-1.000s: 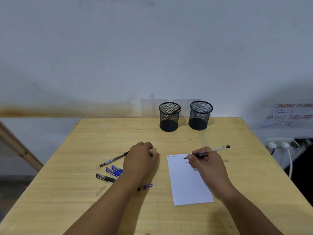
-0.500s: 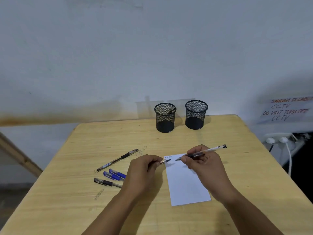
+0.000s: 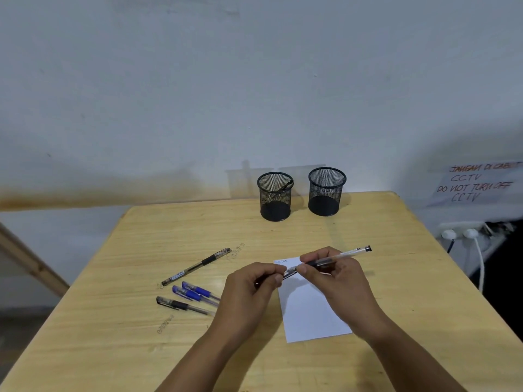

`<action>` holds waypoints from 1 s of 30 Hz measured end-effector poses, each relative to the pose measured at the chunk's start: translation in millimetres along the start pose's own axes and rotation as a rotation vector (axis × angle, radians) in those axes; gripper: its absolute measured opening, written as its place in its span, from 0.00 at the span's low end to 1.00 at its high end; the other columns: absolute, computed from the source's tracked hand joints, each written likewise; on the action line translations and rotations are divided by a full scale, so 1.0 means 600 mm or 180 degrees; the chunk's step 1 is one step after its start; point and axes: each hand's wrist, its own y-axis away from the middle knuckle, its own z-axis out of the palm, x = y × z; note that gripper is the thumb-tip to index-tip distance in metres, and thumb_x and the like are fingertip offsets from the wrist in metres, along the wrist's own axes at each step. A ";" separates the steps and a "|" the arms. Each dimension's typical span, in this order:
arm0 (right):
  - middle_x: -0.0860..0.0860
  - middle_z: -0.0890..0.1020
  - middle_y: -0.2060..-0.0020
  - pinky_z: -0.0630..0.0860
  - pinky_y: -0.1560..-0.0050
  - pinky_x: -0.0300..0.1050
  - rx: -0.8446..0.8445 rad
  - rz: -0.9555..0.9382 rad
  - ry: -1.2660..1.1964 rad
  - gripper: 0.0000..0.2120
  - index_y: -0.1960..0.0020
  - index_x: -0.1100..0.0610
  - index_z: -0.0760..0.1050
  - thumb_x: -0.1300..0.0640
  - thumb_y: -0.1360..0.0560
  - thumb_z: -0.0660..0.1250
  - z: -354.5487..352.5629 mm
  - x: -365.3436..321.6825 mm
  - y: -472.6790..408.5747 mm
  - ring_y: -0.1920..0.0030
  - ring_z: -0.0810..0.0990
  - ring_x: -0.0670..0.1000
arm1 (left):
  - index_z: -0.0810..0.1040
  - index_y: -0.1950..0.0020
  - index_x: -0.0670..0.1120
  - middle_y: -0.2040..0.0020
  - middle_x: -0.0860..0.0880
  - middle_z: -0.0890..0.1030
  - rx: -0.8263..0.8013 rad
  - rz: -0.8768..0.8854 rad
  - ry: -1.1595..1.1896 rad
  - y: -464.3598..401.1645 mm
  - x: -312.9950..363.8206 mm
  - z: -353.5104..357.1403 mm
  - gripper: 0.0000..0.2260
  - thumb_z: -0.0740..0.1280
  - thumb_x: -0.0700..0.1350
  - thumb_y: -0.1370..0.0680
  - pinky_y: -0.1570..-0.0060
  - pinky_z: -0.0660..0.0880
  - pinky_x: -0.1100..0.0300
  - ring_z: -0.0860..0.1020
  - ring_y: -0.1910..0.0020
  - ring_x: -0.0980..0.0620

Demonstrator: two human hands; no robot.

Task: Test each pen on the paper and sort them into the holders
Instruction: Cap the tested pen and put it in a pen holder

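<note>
My right hand (image 3: 336,281) holds a clear-barrelled black pen (image 3: 343,254) above the top of the white paper (image 3: 308,315), its tip pointing left. My left hand (image 3: 249,292) pinches a pen cap (image 3: 289,275) right at that tip. The paper carries small scribbles (image 3: 281,261) at its top left corner. Two black mesh holders stand at the table's far side: the left holder (image 3: 275,197) has one pen leaning inside, the right holder (image 3: 326,192) looks empty. A black pen (image 3: 195,267), two blue pens (image 3: 192,291) and another black pen (image 3: 181,304) lie left of my hands.
The wooden table (image 3: 113,335) stands against a white wall. A handwritten notice (image 3: 475,183) hangs at the right, above a power strip with white plugs (image 3: 461,233) and a cable. A wooden beam (image 3: 25,258) slants at the far left.
My right hand lifted the pen off the paper. My left hand left the loose pens and brought a cap over to the pen's tip.
</note>
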 end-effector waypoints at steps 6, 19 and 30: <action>0.52 0.86 0.63 0.79 0.58 0.39 0.0098 0.0128 -0.0351 0.04 0.56 0.57 0.82 0.58 0.29 0.76 -0.006 -0.005 0.001 0.63 0.83 0.46 | 0.85 0.46 0.53 0.50 0.60 0.85 -0.0181 -0.0224 0.0478 0.001 0.013 -0.002 0.12 0.71 0.37 0.23 0.45 0.76 0.62 0.82 0.47 0.61; 0.56 0.84 0.63 0.79 0.54 0.42 -0.0086 0.0192 -0.1068 0.13 0.57 0.58 0.84 0.50 0.36 0.76 0.007 -0.003 0.012 0.60 0.82 0.50 | 0.86 0.48 0.48 0.56 0.50 0.87 -0.0088 -0.0105 0.0694 -0.009 0.011 -0.007 0.10 0.68 0.36 0.22 0.48 0.79 0.60 0.84 0.55 0.54; 0.61 0.85 0.57 0.81 0.46 0.47 -0.0113 0.0244 -0.1150 0.13 0.54 0.59 0.84 0.50 0.32 0.74 0.030 0.000 0.005 0.56 0.82 0.53 | 0.86 0.51 0.50 0.59 0.51 0.86 0.0045 -0.0111 0.0788 -0.011 0.011 -0.009 0.11 0.68 0.35 0.22 0.56 0.76 0.69 0.84 0.57 0.56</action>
